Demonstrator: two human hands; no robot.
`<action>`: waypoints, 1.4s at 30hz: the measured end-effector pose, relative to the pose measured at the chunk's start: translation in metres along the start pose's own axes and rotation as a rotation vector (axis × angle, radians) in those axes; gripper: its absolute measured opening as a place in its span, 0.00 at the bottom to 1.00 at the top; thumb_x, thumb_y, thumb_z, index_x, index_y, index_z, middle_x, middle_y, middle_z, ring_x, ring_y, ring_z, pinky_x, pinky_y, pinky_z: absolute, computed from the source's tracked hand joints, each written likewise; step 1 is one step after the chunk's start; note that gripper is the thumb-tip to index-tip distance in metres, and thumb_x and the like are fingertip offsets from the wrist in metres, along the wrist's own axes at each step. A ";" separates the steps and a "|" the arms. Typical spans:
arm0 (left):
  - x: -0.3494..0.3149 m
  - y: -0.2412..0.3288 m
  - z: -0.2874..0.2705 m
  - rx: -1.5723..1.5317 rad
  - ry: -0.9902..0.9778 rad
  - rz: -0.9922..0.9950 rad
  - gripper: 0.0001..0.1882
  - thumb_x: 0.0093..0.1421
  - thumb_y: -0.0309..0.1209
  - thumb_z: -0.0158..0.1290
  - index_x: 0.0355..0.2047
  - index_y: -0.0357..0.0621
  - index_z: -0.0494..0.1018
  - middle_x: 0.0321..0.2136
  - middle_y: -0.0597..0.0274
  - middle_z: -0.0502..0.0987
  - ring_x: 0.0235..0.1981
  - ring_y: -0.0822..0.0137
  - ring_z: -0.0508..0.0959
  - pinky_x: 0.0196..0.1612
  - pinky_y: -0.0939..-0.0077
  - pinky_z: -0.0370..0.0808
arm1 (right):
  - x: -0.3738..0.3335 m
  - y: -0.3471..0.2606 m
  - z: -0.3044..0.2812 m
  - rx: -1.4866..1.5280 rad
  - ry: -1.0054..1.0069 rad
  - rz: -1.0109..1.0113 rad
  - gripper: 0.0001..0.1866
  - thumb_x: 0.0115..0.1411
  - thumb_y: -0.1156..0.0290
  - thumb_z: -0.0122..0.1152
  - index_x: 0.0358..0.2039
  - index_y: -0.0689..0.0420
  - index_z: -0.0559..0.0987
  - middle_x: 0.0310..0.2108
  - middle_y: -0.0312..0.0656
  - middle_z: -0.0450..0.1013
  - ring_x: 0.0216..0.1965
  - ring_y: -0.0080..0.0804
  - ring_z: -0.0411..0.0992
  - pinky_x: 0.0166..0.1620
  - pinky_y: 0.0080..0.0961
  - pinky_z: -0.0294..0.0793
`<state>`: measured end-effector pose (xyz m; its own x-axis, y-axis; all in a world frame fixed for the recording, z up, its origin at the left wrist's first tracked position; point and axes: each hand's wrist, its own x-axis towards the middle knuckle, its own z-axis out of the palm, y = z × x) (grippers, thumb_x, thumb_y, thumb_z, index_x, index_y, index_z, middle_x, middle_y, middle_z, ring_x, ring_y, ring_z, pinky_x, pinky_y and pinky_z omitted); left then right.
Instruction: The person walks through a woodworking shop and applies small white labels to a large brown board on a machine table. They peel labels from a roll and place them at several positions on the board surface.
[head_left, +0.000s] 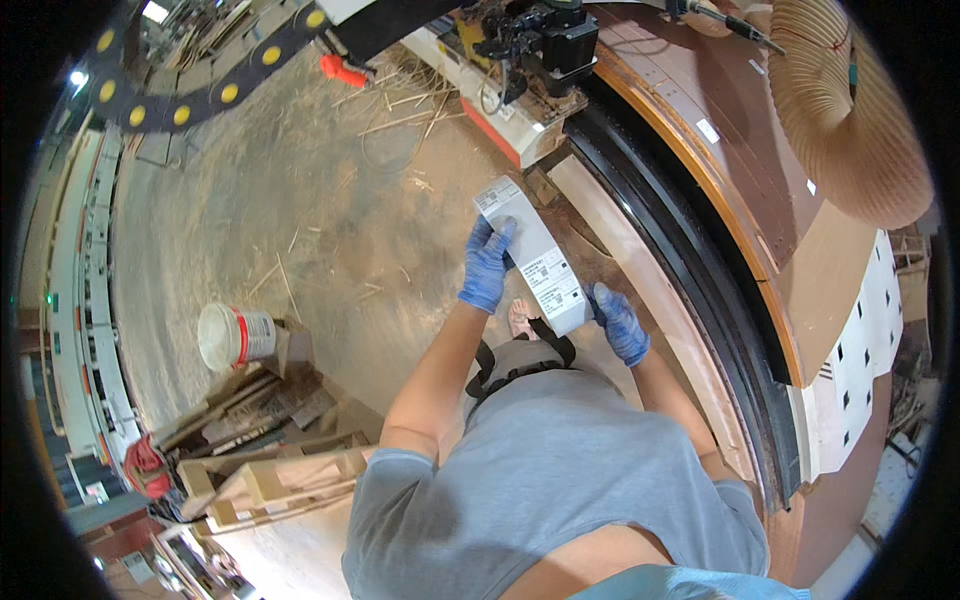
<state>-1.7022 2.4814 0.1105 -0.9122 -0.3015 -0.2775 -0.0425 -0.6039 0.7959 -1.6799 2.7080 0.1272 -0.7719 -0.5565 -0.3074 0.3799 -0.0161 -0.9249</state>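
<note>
A long white strip of printed labels is stretched out in front of my body, slanting from upper left to lower right. Its far end and near end carry dark print and small square codes; the middle is plain. My left hand, in a blue glove, grips the strip near its far end, thumb on top and fingers behind. At the near end my right hand, also blue-gloved, is closed at the strip's right edge. The fingertips behind the strip are hidden.
To my right runs a curved-looking machine bed with a black rail and brown panels. A ribbed hose hangs above it. A black motor unit stands ahead. At left are a white bucket, wood scraps and a cable chain.
</note>
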 end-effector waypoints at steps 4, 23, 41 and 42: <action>-0.052 -0.016 -0.018 0.072 0.069 0.048 0.19 0.56 0.29 0.54 0.49 0.46 0.67 0.40 0.66 0.74 0.39 0.71 0.75 0.40 0.75 0.76 | -0.039 0.027 -0.004 -0.006 -0.080 -0.010 0.22 0.59 0.58 0.52 0.44 0.64 0.74 0.38 0.41 0.74 0.41 0.26 0.69 0.47 0.24 0.67; -0.202 0.034 -0.114 0.011 0.192 0.210 0.21 0.57 0.36 0.54 0.50 0.46 0.65 0.41 0.66 0.72 0.39 0.73 0.74 0.38 0.77 0.75 | -0.090 0.064 0.114 -0.273 -0.215 -0.054 0.15 0.56 0.69 0.53 0.40 0.65 0.76 0.30 0.38 0.73 0.33 0.23 0.68 0.39 0.21 0.69; -0.280 0.128 -0.281 0.561 -0.075 0.418 0.30 0.54 0.25 0.55 0.56 0.39 0.57 0.46 0.61 0.69 0.47 0.70 0.69 0.49 0.74 0.68 | -0.072 0.083 0.357 -0.071 -0.077 -0.218 0.18 0.54 0.74 0.58 0.46 0.63 0.71 0.33 0.38 0.73 0.35 0.25 0.69 0.41 0.22 0.69; -0.280 0.123 -0.292 0.639 -0.110 0.429 0.29 0.54 0.25 0.54 0.56 0.39 0.57 0.46 0.61 0.69 0.47 0.70 0.69 0.49 0.74 0.68 | -0.069 0.085 0.364 -0.126 -0.069 -0.243 0.18 0.53 0.74 0.58 0.46 0.62 0.72 0.33 0.38 0.73 0.34 0.24 0.70 0.40 0.22 0.70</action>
<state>-1.3332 2.2758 0.1289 -0.9355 -0.3181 0.1536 0.1274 0.1015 0.9866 -1.4091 2.4423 0.1511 -0.7943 -0.6044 -0.0616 0.1184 -0.0547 -0.9915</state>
